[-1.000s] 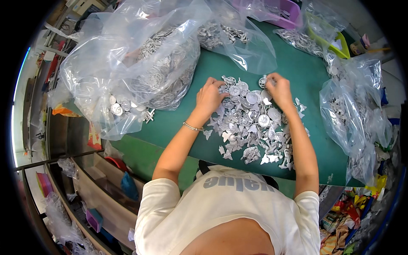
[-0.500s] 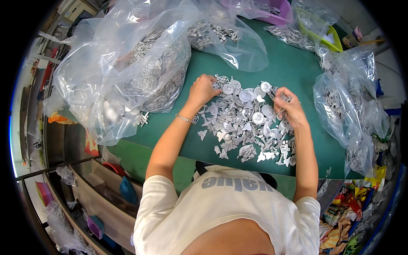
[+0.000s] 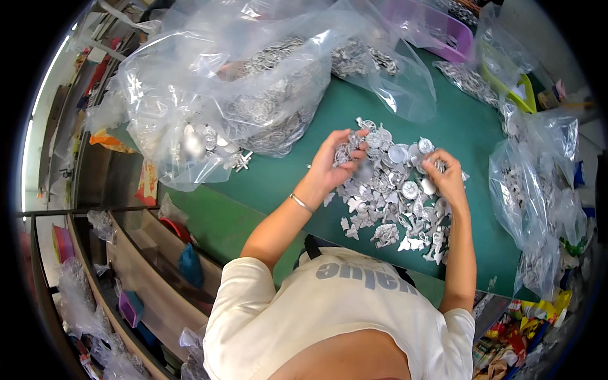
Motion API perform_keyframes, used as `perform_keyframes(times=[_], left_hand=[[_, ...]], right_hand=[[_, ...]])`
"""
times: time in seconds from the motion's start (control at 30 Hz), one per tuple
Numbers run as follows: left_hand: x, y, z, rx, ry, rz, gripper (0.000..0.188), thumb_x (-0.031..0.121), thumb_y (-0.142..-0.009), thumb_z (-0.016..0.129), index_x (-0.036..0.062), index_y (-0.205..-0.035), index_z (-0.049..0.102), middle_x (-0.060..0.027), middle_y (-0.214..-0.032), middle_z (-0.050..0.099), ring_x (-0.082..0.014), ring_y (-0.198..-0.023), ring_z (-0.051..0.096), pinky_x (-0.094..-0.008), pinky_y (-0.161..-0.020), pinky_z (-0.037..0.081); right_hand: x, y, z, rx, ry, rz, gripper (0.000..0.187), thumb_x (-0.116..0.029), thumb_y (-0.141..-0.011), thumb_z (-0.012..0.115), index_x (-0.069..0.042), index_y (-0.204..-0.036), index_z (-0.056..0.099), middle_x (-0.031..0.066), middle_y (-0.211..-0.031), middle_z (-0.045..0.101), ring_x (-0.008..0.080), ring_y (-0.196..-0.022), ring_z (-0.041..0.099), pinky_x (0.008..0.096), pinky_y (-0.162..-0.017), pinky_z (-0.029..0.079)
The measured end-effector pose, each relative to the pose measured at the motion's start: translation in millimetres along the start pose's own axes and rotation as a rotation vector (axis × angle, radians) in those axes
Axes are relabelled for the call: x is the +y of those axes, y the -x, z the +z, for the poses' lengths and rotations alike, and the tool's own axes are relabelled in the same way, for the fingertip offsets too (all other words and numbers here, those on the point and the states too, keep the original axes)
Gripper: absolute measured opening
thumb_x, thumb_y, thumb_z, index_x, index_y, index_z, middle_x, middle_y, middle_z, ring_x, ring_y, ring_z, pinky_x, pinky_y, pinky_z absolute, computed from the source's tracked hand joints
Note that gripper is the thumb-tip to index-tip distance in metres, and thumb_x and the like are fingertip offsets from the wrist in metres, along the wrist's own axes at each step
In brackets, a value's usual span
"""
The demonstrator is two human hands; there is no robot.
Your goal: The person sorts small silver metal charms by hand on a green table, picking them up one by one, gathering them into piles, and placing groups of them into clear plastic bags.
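Note:
A heap of silver-grey metal charms (image 3: 394, 190), some round, some butterfly-like or flat, is spread on the green table. At the heap's left edge my left hand (image 3: 330, 159) is curled around several open-work metal charms (image 3: 345, 151), palm partly turned up. My right hand (image 3: 448, 178) is at the right edge, its fingers bent around some small metal charms (image 3: 438, 166). What lies under those fingers is partly hidden. A thin bracelet (image 3: 301, 202) circles my left wrist.
A large clear plastic bag (image 3: 278, 120) full of metal pieces stands on the green table (image 3: 465, 120) at left. More filled bags (image 3: 538, 190) line the right edge. A purple basket (image 3: 457, 39) and a lime-green basket (image 3: 524, 95) are at the back. Drawers (image 3: 152, 272) stand open at lower left.
My left hand has turned its palm upward and lifted slightly, with charms now in its curled fingers. My right hand stays at the heap's right side. The whole view has shifted.

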State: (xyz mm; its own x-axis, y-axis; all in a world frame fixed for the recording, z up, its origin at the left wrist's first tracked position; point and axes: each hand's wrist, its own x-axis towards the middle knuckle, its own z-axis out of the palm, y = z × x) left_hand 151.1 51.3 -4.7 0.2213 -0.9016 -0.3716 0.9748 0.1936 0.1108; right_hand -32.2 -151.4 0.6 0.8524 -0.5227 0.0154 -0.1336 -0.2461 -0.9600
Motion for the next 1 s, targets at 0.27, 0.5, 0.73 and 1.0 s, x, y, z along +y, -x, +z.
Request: perform_keyframes(times=[0.27,0.5,0.73,1.0], left_hand=[[-66,36,5,0.161,-0.052,-0.132,0.031,0.016,-0.081,0.046,-0.0075,-0.099,0.056,-0.0241,-0.105,0.055,-0.0298,-0.093,0.056,-0.0346,-0.070,0.055],[-117,48,9,0.231,-0.009,-0.062,0.032,0.029,-0.090,0.045,0.0031,-0.103,0.057,-0.0116,-0.104,0.056,-0.0284,-0.103,0.055,-0.0460,-0.094,0.040],[-122,33,-8,0.080,0.009,0.139,0.031,0.033,-0.090,0.046,0.0104,-0.109,0.056,-0.0056,-0.108,0.059,-0.0210,-0.100,0.056,-0.0355,-0.088,0.044],[-113,38,11,0.043,0.149,0.032,0.029,0.031,-0.084,0.050,0.0126,-0.105,0.057,-0.0057,-0.105,0.061,-0.0207,-0.093,0.058,-0.0352,-0.076,0.047]], right_hand=[[-26,29,21,-0.129,-1.218,0.409,0.034,-0.010,-0.079,0.051,-0.003,-0.112,0.047,0.0108,-0.077,0.054,0.0187,-0.065,0.053,0.0221,-0.040,0.041],[-53,70,85,0.070,-0.049,0.016,0.038,-0.012,-0.079,0.057,0.000,-0.114,0.049,0.0115,-0.081,0.056,0.0234,-0.075,0.055,0.0332,-0.061,0.046],[-65,80,98,0.030,0.575,-0.339,0.068,-0.021,-0.069,0.069,0.004,-0.125,0.039,0.0186,-0.119,0.045,0.0351,-0.111,0.041,0.0447,-0.094,0.030],[-81,75,78,-0.171,0.740,-0.278,0.089,-0.027,-0.059,0.078,-0.002,-0.132,0.034,0.0167,-0.131,0.036,0.0358,-0.125,0.030,0.0473,-0.104,0.017]])
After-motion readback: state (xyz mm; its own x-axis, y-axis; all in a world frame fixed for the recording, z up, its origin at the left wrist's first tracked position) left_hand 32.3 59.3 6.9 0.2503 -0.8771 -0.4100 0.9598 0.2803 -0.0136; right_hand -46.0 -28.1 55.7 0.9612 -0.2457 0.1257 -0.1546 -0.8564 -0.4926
